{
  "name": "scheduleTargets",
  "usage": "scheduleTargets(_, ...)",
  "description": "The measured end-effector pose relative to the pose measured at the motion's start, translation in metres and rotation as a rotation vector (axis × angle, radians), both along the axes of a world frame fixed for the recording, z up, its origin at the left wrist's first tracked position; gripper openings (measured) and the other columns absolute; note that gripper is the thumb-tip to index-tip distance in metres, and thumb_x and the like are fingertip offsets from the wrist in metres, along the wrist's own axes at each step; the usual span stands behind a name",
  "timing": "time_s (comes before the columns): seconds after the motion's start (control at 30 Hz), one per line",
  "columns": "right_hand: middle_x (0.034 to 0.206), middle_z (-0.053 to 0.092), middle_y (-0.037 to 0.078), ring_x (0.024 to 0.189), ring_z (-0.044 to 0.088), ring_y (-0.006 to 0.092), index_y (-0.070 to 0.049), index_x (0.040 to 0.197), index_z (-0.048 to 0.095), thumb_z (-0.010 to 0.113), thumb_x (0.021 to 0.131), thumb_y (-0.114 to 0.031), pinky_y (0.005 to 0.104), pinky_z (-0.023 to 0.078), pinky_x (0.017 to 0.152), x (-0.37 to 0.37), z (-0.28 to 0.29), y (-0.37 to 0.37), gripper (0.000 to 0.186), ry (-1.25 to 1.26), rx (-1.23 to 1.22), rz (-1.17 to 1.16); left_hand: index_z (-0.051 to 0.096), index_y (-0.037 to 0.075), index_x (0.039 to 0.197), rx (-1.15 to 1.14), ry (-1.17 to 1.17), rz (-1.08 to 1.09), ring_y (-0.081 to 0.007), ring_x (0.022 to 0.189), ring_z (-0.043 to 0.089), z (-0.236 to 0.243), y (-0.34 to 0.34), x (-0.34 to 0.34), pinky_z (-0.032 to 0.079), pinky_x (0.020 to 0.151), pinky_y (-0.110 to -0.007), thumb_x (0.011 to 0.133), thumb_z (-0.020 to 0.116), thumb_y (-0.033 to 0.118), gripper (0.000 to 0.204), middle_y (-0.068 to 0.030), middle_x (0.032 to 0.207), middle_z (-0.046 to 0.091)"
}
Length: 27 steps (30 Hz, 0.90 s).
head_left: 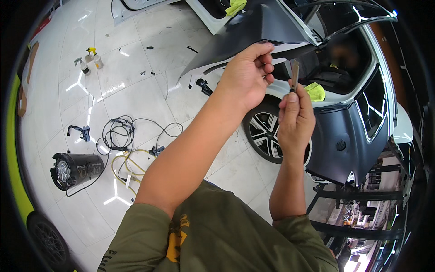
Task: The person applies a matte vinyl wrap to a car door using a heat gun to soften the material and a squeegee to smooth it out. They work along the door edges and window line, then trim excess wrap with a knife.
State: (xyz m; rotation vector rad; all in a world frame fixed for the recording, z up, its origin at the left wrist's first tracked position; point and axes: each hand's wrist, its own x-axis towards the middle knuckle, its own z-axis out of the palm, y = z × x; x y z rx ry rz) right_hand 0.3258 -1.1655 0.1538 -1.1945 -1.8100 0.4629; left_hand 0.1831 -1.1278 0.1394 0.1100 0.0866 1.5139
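Matte dark wrap film [281,27] covers the open car door and hangs past its edge as a loose flap. My left hand [247,77] is closed, its thumb and forefinger pinching at the lower edge of this film; the exact grip is partly hidden by the fingers. Just to the right, my right hand [297,115] grips a slim utility knife [295,77], pointing upward with its metallic end above the fingertips. The knife is close to the door edge, apart from my left hand. A yellow-green cloth [315,91] lies behind my right hand, at the door opening.
A wheel [266,129] and a dark-wrapped rear panel [349,140] stand below the door. On the tiled floor lie a black cylindrical machine [78,170], coiled cables [120,136] and film scraps [204,86]. Spray bottles [96,59] stand far left, near a lime-green car [16,149].
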Motion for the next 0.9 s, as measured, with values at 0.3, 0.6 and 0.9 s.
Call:
scheduleTargets(0.3,0.072,0.054,0.001,0.056,0.045,0.0041,0.0,0.115,0.057,0.048,0.098,-0.013,0.0195,0.036,0.05,-0.008,0.0,0.008,0.023,-0.155,0.129,0.061,0.06,0.008,0.089,-0.014,0.064,0.085,-0.0114,0.069,0.047,-0.001,-0.002,-0.002,0.04,0.067,-0.029,0.085,0.064,0.016,0.01,0.001,0.075,0.054)
scheduleTargets(0.6,0.075,0.06,0.015,0.06,0.056,0.0227,0.004,0.108,0.061,0.055,0.09,-0.006,0.0317,0.045,0.057,-0.015,0.008,0.002,0.021,-0.266,0.28,0.01,0.06,0.009,0.085,-0.013,0.08,0.091,-0.0101,0.07,0.048,-0.002,0.0,0.003,0.04,0.065,-0.027,0.085,0.065,0.017,0.009,0.0017,0.076,0.054)
scheduleTargets(0.9,0.072,0.055,0.017,0.06,0.055,0.0304,0.004,0.115,0.058,0.056,0.088,-0.003,0.0386,0.044,0.056,-0.027,0.016,-0.011,0.028,-0.405,0.265,-0.038,0.06,0.009,0.084,-0.015,0.026,0.072,-0.0104,0.071,0.047,-0.003,0.001,0.004,0.038,0.065,-0.027,0.084,0.065,0.015,0.008,0.0011,0.076,0.053)
